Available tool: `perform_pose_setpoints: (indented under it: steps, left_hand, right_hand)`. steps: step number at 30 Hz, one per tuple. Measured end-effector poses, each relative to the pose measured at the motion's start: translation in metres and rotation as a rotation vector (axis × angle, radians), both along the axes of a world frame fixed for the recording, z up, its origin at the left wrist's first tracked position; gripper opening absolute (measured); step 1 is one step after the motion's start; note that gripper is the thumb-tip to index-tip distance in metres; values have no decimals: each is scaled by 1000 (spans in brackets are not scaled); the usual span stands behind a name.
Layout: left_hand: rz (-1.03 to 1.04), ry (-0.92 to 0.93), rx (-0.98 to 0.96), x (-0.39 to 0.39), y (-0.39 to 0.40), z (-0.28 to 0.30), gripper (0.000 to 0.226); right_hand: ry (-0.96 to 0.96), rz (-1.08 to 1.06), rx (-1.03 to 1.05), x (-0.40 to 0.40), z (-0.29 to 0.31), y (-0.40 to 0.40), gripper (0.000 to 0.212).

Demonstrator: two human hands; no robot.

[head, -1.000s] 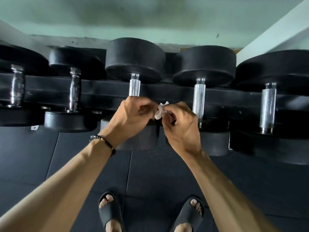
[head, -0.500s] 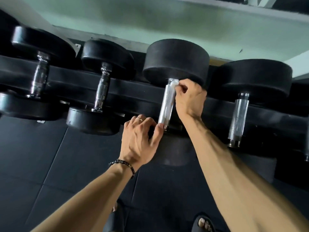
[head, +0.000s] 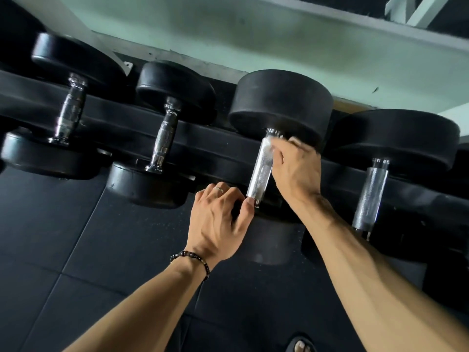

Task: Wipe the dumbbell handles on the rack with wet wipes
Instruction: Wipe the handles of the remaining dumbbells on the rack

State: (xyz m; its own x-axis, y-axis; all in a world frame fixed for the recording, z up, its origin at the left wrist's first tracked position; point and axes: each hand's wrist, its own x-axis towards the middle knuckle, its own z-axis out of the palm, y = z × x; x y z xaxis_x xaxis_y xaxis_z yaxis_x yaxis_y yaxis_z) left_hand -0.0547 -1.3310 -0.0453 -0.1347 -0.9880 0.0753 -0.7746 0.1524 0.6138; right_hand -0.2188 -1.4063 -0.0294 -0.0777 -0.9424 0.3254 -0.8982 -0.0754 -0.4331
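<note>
dark rubber flooring [head: 76,237] lies under a black rack [head: 121,118] of dumbbells. right hand [head: 297,168] pinches a white wet wipe [head: 267,146] against the top of the third dumbbell's knurled handle [head: 260,174]. left hand [head: 218,222], fingers loose, thumb touching the handle's lower end.

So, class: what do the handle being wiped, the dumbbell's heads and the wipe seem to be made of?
Handle: bright metal, probably chromed steel, with a knurled crosshatch and sharp glints.
Far head: matte black, likely rubber-coated; dull, scuffed, no shine.
Wipe: thin white fabric or paper, crumpled under the right hand.
</note>
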Motion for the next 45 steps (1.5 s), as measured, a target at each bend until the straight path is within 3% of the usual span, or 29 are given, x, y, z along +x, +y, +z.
perform_pose_setpoints:
  steps: [4,9,14,17,19,24,26,30,35,38,40,42,45]
  left_hand:
    - [-8,-20,1,0,0,0,42]
    - [-7,-8,-1,1,0,0,44]
    - [-4,-5,-14,1,1,-1,44]
    - [-6,-11,-7,1,1,-2,42]
    - [-7,-10,10,1,1,-2,42]
    - [-7,-16,-1,1,1,-2,44]
    - [-7,-15,-3,1,1,-2,43]
    - [3,1,-5,0,1,-3,44]
    - [9,-8,-6,0,2,-2,42]
    - [7,-6,0,0,1,-2,43]
    - [6,-1,2,0,1,-2,44]
    - [5,6,1,0,2,-1,43]
    - [11,11,6,0,2,0,42]
  right_hand:
    - [106,379,150,-12,-4,34,29]
    - [37,203,63,-21,3,-2,16]
    - [63,628,461,-16,16,31,14]
    - [98,524,299,-16,12,10,16]
    - [24,405,200,-18,11,4,18]
    - [110,688,616,-12,12,21,10]
    - [93,634,521,-12,13,12,17]
    - [-68,299,183,-17,11,2,18]
    - [-130,386,526,-13,13,39,11]
    - [-77,273,346,-11,13,19,9]
    - [-177,65,225,-9,8,4,7]
    - [-282,-100,221,-6,3,6,5]
    - [-276,-39,351,2,2,31,4]
